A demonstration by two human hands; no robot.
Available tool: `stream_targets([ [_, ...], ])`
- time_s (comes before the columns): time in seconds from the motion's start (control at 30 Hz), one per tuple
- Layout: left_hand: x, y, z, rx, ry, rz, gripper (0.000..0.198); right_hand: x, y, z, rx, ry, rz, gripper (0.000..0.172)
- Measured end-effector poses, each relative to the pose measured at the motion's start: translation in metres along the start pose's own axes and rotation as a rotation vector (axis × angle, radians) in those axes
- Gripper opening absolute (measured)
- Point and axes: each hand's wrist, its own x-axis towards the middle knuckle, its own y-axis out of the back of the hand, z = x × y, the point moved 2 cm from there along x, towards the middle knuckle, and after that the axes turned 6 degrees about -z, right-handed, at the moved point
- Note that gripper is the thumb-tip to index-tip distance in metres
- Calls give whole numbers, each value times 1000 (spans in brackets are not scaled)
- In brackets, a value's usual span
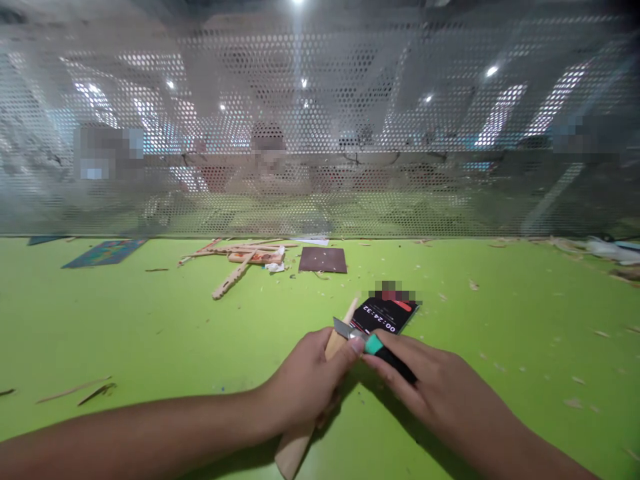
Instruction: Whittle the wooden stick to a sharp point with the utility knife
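Pale wooden stick [294,448], near centre of the green table [150,327]: your left hand [307,387] closed around it. Utility knife [373,345]: gripped in your right hand [440,393], blade [344,328] on the stick. Likely hazard: a slip nicks your left thumb [356,345], just beside the blade.

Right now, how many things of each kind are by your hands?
Bare hands: 2, left hand, right hand
Pale wooden stick in left hand: 1
Teal-and-black-handled knife in right hand: 1
Black phone showing timer: 1
Total: 5

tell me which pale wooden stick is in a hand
The thick pale wooden stick gripped in the left hand; the thin sticks lie loose far back.
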Motion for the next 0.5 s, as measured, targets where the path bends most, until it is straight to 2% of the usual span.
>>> stream_targets([
  [0.1, 0, 0, -2, -21, -2, 5, 47, 2, 5, 10, -27, -46, 47, 47],
  [0.23, 0, 3, -4, -72, 5, -59, 45, 5, 14, 25, -78, -20, 93, 50],
  [0.33, -1, 5, -3, -54, 4, -76, 45, 8, 16, 27, -1, 6, 2, 52],
  [0.43, -1, 5, 0, -13, -12, -96, 45, 8, 15, 20, 124, 53, -123, 46],
  [0.5, -1, 5, 0, 6, -21, -104, 46, 7, 14, 15, 166, 80, -155, 43],
])
